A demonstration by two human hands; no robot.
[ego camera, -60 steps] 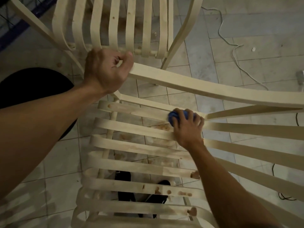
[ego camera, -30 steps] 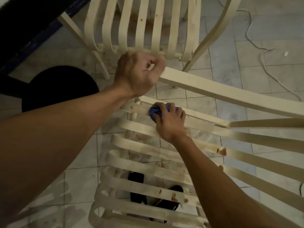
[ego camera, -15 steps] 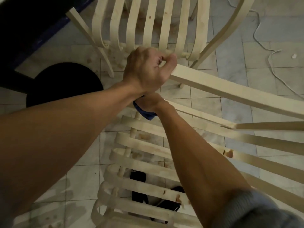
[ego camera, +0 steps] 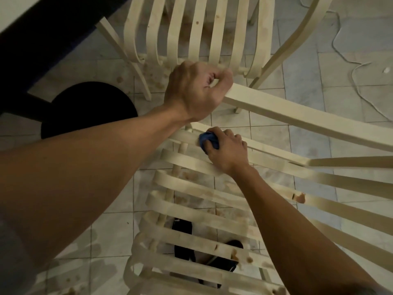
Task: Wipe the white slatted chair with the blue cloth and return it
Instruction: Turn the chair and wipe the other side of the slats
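Right hand (ego camera: 227,152): I am seeing it curling over a bunched blue cloth (ego camera: 209,141), with the fingers wrapping the wad and pressing it down onto the white slatted chair (ego camera: 191,213). The cloth is sitting on the farthest slat, close to that slat's curled left end and just under the long rail.

Left hand (ego camera: 195,90): it is closing as a fist round the end of the chair's rail (ego camera: 297,118), thumb folding over the top. Its forearm is crossing above the left ends of the slats.

Chair surface: brown blotches (ego camera: 298,198) are showing on several slats, one near the right edge and more toward the near edge.

Beneath the slats: dark footwear (ego camera: 182,237) is showing through the gaps, standing on the tiled floor (ego camera: 308,67).

Beyond the hands: a second slatted chair (ego camera: 197,28) is standing at the far side.

Left of the hands: a round black shape (ego camera: 89,107) is sitting on the floor; I cannot tell what it is.

Far right corner of the floor: a pale cord (ego camera: 357,77) is trailing in loops.
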